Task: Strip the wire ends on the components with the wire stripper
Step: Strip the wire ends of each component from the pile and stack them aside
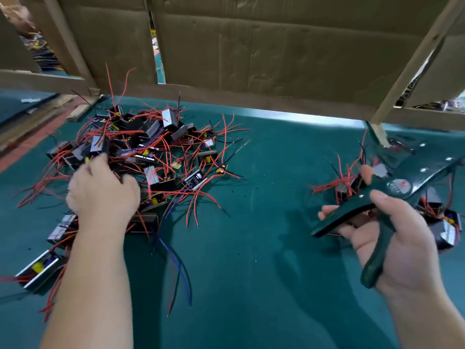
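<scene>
Well, the left hand (103, 190) lay on the big heap of wired components (161, 147), fingertips buried in it; whether they pinched anything I could not tell. Well to the right of that heap, the right hand (412, 248) gripped the green wire stripper (402, 187), fingers curled round its handles. A smaller cluster of components (344, 187) lay just beyond it on the green table (251, 235).
</scene>
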Demonstrator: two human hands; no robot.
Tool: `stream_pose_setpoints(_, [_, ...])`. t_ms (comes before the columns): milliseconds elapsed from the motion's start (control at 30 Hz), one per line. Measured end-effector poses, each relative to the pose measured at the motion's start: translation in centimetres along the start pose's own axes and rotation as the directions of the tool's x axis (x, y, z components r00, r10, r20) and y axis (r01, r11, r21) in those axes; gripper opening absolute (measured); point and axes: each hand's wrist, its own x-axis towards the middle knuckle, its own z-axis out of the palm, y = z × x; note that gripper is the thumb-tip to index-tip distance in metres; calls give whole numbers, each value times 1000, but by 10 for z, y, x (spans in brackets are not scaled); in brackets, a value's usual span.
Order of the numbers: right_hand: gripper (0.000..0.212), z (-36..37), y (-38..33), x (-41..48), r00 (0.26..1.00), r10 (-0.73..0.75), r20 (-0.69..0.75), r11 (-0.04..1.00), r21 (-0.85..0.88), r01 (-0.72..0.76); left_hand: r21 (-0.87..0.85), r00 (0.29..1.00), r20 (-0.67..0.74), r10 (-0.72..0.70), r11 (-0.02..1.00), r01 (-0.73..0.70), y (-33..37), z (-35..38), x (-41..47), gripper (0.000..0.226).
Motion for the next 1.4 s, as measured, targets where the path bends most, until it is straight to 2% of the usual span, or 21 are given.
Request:
stream_pose_setpoints(67, [23,-3,0,1,999,-19,-43,1000,-14,18,142,995,92,-35,990,21,-2,7,0,58])
stream_pose_setpoints(167, [15,-3,1,0,996,-68,-55,997,-31,67,195,999,36,-18,981,11,0,11,0,39])
stream_pose_setpoints(233, [17,-1,2,-2,994,-99,-38,995,-19,98,132,1000,-26,1,991,3,0,12,-1,27])
stream_pose_setpoints(333, [25,-1,6,-3,994,-108,16,994,15,108,-154,978,-112,178,969,-194,-1,12,-2,30])
stream_pose_setpoints(400, [33,0,9,-4,993,-108,51,994,17,108,-329,925,-255,282,874,-357,5,4,-6,44])
stream_pose_setpoints(467, [36,1,11,-6,987,-135,92,991,23,134,-464,849,-411,333,725,-509,15,-2,-12,61])
stream_pose_setpoints(533, [40,1,13,-8,979,-167,113,986,28,164,-550,800,-499,333,592,-589,24,-5,-21,62])
stream_pose_setpoints(567, [42,2,14,-10,977,-174,123,985,38,170,-594,803,-499,326,546,-591,30,-7,-28,56])
stream_pose_setpoints(633, [45,3,15,-13,975,-171,140,985,60,164,-736,867,-413,281,458,-499,43,-9,-41,44])
stream_pose_setpoints(667, [47,4,16,-13,976,-157,149,986,70,148,-847,920,-305,246,371,-380,49,-12,-47,42])
stream_pose_setpoints(700, [48,5,16,-14,978,-133,158,989,81,122,-950,962,-153,227,234,-206,55,-15,-51,42])
stream_pose_setpoints(767, [42,8,16,-14,980,-96,175,992,104,78,-983,942,147,301,-63,174,61,-18,-54,49])
stream_pose_setpoints(800, [39,8,15,-15,980,-70,184,992,116,49,-947,912,232,339,-133,291,61,-19,-54,53])
stream_pose_setpoints(833, [49,8,14,-14,982,-35,185,992,124,11,-932,898,280,339,-129,339,61,-20,-54,56])
stream_pose_setpoints(900, [84,10,12,-14,975,38,219,988,135,-68,-939,909,331,255,-6,344,62,-20,-55,63])
stream_pose_setpoints(967, [95,12,11,-14,973,65,220,983,152,-99,-923,910,382,161,107,369,64,-19,-56,64])
stream_pose_setpoints(1033, [97,14,11,-15,972,81,220,981,156,-117,-888,885,451,114,160,432,66,-16,-58,62])
stream_pose_setpoints(1200, [110,19,11,-17,972,100,213,980,149,-133,-808,787,585,194,62,586,72,-12,-64,52])
stream_pose_setpoints(1267, [105,19,11,-17,973,106,204,977,162,-140,-792,765,600,236,39,609,72,-11,-65,50])
stream_pose_setpoints(1367, [67,15,13,-16,967,119,224,970,184,-162,-762,724,621,301,16,647,70,-8,-64,38])
stream_pose_setpoints(1400, [64,14,13,-15,966,128,226,968,182,-171,-747,707,632,319,8,664,69,-7,-64,33])
